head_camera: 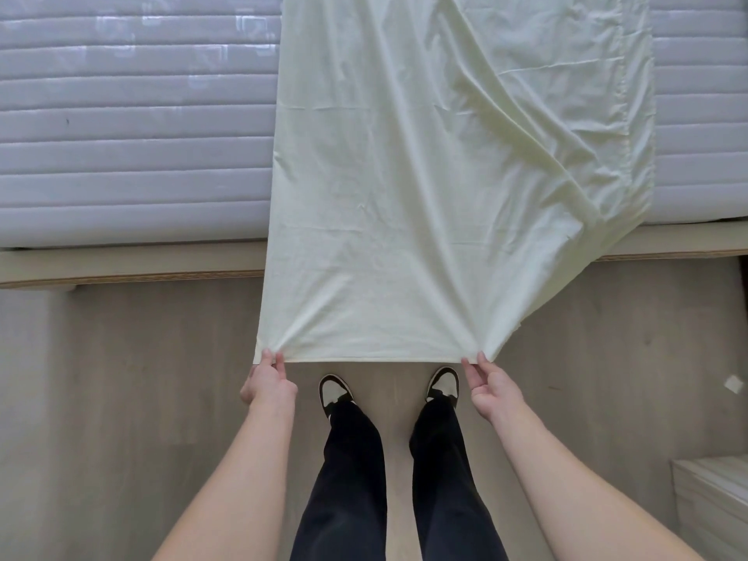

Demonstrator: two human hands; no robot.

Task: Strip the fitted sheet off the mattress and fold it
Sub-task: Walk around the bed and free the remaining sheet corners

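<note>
Fingers (pixel 270 358) of the left hand (pixel 268 382) pinch the near left corner of the fitted sheet (pixel 425 188); thumb and fingertips of the right hand (pixel 491 388) pinch the near right corner the same way, remaining fingers loosely curled under. Sheet is pale yellow-green, folded into a long strip. Near hem is pulled taut between both hands, small gather creases radiating from each pinch point. Strip runs from the hands up over the bed frame edge (pixel 129 261) and onto the mattress (pixel 133 127), far end cut off at the top of the view. Left side of the sheet lies flat and straight; right side has deep diagonal folds, and a loose layer with a puckered edge hangs off the mattress corner zone past the frame. Mattress is bare on both sides of the sheet, white-grey, quilted in horizontal channels. Below the sheet's near hem: two black-and-white shoes (pixel 336 392), black trousers (pixel 348 479), feet apart, one shoe just inside each hand. Floor (pixel 121 378) is light wood-look. Right of the sheet, well apart on the floor, a small white scrap (pixel 733 385); lower right corner shows a pale slatted piece of furniture (pixel 712 508), partly cut off.
</note>
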